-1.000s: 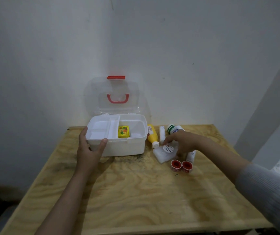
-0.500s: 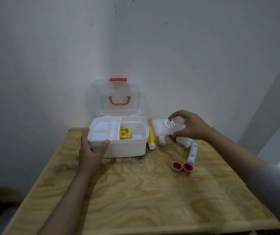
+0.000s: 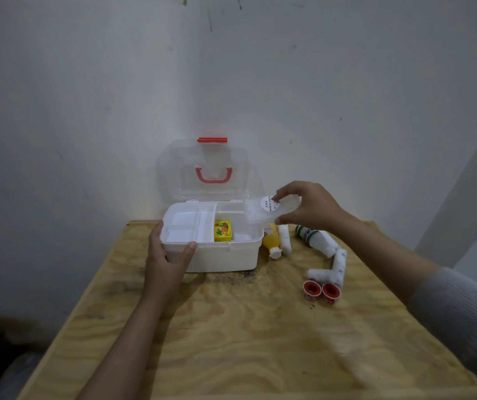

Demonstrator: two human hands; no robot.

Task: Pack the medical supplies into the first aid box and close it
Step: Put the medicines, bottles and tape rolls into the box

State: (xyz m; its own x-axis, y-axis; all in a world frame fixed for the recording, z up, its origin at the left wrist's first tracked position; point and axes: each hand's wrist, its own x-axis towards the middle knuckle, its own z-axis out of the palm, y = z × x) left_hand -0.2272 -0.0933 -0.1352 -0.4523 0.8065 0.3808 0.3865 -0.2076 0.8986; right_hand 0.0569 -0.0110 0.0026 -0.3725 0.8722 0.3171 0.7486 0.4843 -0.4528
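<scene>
The white first aid box (image 3: 225, 256) stands open at the table's back, its clear lid (image 3: 202, 171) with a red handle upright against the wall. A small yellow carton (image 3: 223, 231) lies in the right compartment. My left hand (image 3: 168, 261) grips the box's front left corner. My right hand (image 3: 308, 207) holds a clear plastic packet with a round white label (image 3: 263, 210) in the air over the box's right rim. On the table to the right lie a yellow bottle (image 3: 271, 241), a white bottle with a green band (image 3: 316, 239), white gauze rolls (image 3: 338, 262) and two red-cored tape rolls (image 3: 321, 291).
The plywood table (image 3: 231, 342) ends at a white wall right behind the box. A further gauze roll (image 3: 284, 239) lies beside the yellow bottle. Dark specks mark the wood in front of the box.
My right hand lifted the clear packet off the table and carried it left, from above the bottles to over the box's right rim. My left hand kept its grip on the box.
</scene>
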